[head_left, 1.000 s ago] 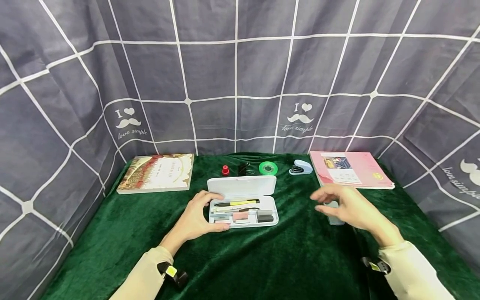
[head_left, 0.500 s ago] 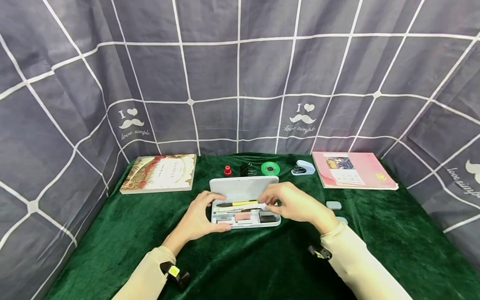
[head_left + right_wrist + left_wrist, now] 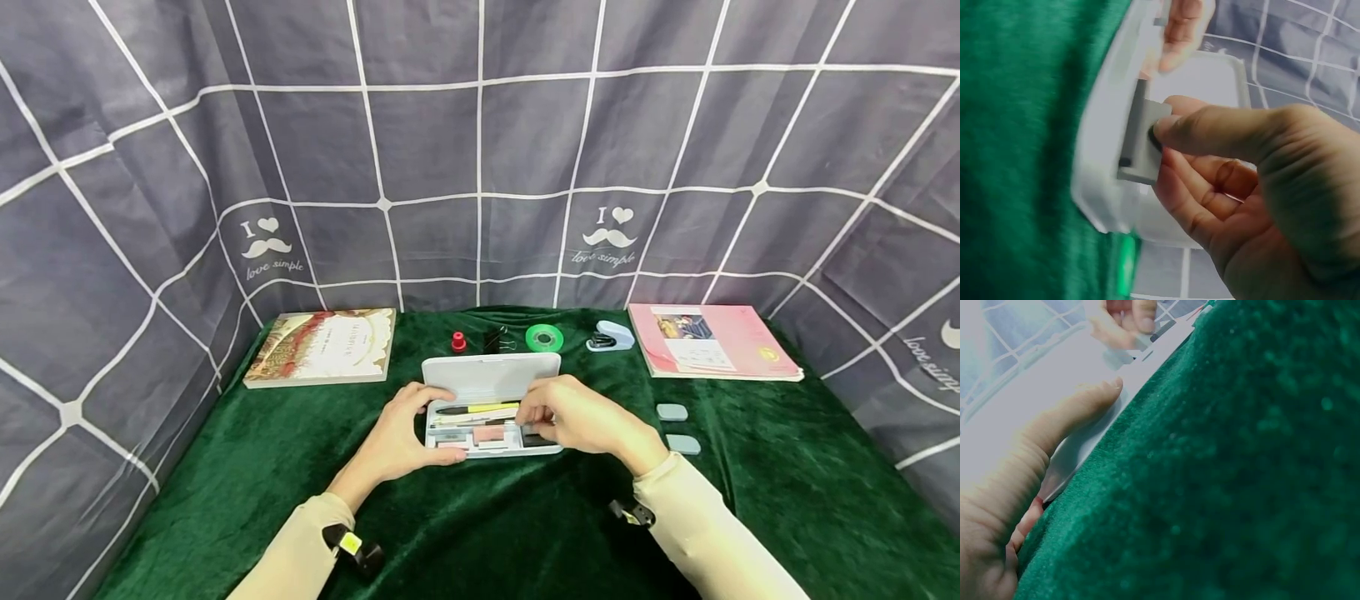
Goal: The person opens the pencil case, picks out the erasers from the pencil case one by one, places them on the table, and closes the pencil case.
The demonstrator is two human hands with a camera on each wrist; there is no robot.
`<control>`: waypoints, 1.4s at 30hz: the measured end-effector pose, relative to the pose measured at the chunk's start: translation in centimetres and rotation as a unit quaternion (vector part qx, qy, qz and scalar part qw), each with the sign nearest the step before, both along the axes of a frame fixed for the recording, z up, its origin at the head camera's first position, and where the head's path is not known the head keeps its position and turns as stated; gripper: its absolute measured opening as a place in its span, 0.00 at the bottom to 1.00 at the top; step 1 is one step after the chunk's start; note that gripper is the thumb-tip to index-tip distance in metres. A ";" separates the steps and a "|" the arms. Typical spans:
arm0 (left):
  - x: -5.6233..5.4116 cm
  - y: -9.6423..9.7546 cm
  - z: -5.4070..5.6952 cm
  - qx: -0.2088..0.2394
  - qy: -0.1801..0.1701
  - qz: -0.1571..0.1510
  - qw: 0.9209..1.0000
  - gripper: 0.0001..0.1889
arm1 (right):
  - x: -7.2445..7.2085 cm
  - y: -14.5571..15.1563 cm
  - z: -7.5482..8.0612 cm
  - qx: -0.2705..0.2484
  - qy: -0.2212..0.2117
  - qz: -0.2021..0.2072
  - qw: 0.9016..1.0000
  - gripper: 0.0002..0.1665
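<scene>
An open white pencil case (image 3: 487, 373) lies on the green cloth in the head view, lid tilted back. My left hand (image 3: 393, 433) grips its left end, thumb along the front edge. Over the right end, my right hand (image 3: 588, 421) pinches a small grey rectangular block (image 3: 1155, 115) between thumb and fingers, as the right wrist view shows. A dark block (image 3: 534, 438) sits beside it in the case. A yellow and black pen (image 3: 480, 408), other slim pens and a pink eraser (image 3: 489, 434) lie further left inside. My right fingers hide part of the case.
Two pale blue rounded blocks (image 3: 682, 444) lie right of the case. Behind it are a red cap-like piece (image 3: 458, 342), black binder clip (image 3: 495, 340), green tape roll (image 3: 544, 338) and light blue stapler (image 3: 611, 336). Books flank them: patterned (image 3: 322, 346) left, pink (image 3: 716, 342) right.
My right hand has moved left from the pale blue blocks to the case's right end and now pinches the grey block there. The left hand keeps its grip on the case.
</scene>
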State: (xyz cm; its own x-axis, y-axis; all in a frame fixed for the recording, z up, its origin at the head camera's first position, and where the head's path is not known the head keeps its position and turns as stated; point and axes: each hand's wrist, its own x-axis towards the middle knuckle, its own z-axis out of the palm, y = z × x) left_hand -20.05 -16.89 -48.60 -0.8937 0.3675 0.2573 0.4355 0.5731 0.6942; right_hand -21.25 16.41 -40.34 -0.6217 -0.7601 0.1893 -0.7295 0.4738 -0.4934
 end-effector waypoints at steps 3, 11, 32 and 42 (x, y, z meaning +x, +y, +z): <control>0.0 0.1 0.0 0.001 0.002 -0.002 1.000 0.43 | 0.1 0.8 1.4 -0.017 0.003 -0.011 1.000 0.17; -0.1 0.1 0.0 0.003 0.003 -0.004 1.000 0.43 | -0.4 6.4 4.5 -0.050 0.020 -0.097 0.994 0.20; -0.2 0.0 0.0 0.005 0.016 -0.009 1.000 0.42 | -3.9 11.9 -1.4 0.033 -0.159 -0.155 0.974 0.18; 0.1 0.0 0.0 0.004 0.009 -0.007 1.000 0.42 | -3.7 11.8 -1.0 0.045 -0.164 -0.154 0.973 0.20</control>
